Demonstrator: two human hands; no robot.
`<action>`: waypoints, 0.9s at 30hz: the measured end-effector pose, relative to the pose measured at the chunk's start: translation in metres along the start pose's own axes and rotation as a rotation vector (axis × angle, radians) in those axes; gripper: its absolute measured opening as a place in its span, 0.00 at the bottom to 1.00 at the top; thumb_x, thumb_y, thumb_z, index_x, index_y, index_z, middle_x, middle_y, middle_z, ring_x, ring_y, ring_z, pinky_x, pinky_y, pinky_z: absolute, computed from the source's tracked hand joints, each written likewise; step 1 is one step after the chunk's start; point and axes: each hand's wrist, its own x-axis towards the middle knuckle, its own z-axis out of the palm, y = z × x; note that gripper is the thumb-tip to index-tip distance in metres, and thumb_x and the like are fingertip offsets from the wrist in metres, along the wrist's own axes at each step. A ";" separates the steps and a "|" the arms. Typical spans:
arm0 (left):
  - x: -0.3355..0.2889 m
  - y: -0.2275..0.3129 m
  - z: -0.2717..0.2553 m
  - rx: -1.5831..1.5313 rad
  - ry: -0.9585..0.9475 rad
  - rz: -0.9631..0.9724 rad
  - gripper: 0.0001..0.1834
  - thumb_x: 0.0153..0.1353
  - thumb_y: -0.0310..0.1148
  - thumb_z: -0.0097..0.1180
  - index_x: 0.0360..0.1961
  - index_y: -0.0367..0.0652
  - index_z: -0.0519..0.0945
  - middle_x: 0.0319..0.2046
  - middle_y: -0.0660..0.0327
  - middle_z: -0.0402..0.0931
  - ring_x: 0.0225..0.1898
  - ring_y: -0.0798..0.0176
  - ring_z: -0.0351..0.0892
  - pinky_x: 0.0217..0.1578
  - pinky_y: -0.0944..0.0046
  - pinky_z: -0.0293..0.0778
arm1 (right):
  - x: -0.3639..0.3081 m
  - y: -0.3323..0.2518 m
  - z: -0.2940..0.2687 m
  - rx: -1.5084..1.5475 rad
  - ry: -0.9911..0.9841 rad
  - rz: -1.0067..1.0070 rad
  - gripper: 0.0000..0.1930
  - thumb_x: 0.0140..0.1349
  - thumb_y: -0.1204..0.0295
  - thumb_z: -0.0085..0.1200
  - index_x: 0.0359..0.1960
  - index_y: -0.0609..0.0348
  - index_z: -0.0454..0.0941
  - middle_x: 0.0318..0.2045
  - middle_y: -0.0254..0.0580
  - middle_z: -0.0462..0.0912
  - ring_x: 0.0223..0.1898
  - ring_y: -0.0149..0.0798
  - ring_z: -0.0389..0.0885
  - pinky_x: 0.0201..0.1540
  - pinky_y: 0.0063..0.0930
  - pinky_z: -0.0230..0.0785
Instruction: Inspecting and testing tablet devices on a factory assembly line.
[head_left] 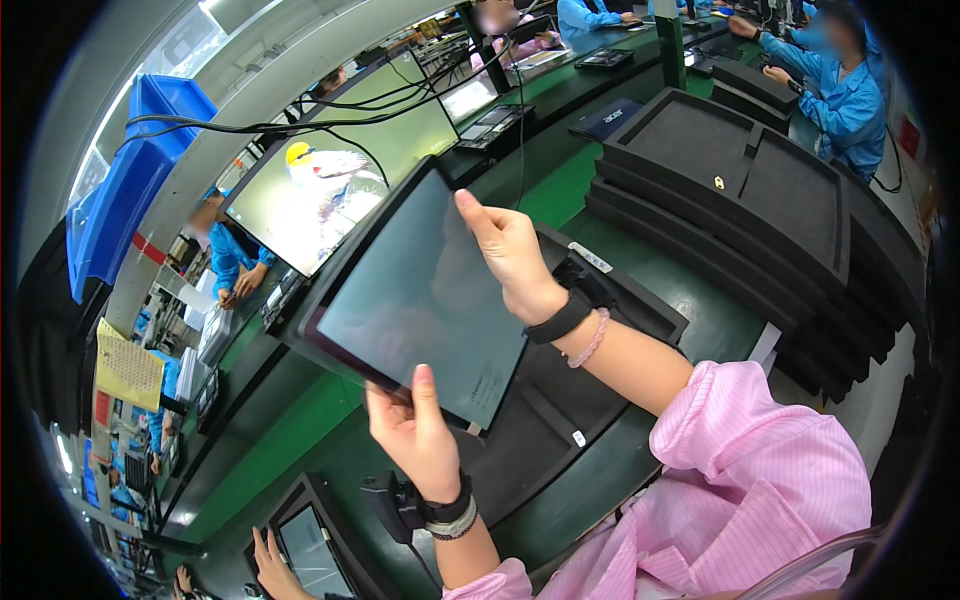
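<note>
A thin, dark-framed display panel (420,300) is held up and tilted in front of me, its glossy face reflecting the surroundings. My left hand (415,430) grips its lower edge, the thumb on the face and the fingers partly hidden behind. At the upper right edge, my right hand (515,260) pinches the panel with its thumb along the border. Below the panel lies a black foam tray (530,455) with a small white label. Both wrists wear black bands, and the panel's left edge is slightly blurred.
Stacked black foam trays (730,180) stand at the right. A lit monitor (330,190) shows a bird picture behind the panel, with black cables (300,125) hanging above. Blue bins (130,190) hang at left. A co-worker's hand (275,565) is by another panel (315,550) at lower left.
</note>
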 end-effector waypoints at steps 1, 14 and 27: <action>0.003 -0.003 -0.004 -0.027 0.040 0.000 0.17 0.58 0.19 0.50 0.49 0.31 0.68 0.41 0.57 0.75 0.40 0.69 0.73 0.43 0.71 0.67 | 0.002 -0.006 -0.002 -0.034 -0.100 0.048 0.23 0.61 0.54 0.51 0.14 0.55 0.68 0.14 0.19 0.63 0.17 0.16 0.55 0.19 0.16 0.45; 0.021 0.002 -0.041 -0.261 -0.022 -0.135 0.20 0.56 0.18 0.51 0.51 0.32 0.66 0.44 0.56 0.73 0.43 0.67 0.72 0.45 0.68 0.66 | 0.027 -0.050 0.000 0.419 -0.565 0.058 0.12 0.58 0.81 0.46 0.44 0.67 0.71 0.42 0.49 0.78 0.43 0.32 0.78 0.44 0.23 0.73; 0.039 -0.033 -0.095 -0.512 0.246 -0.124 0.11 0.62 0.26 0.45 0.45 0.36 0.69 0.43 0.58 0.74 0.43 0.59 0.74 0.45 0.59 0.71 | -0.024 -0.056 -0.033 -0.218 -0.991 0.229 0.21 0.62 0.67 0.50 0.53 0.67 0.63 0.47 0.45 0.72 0.43 0.30 0.74 0.43 0.24 0.71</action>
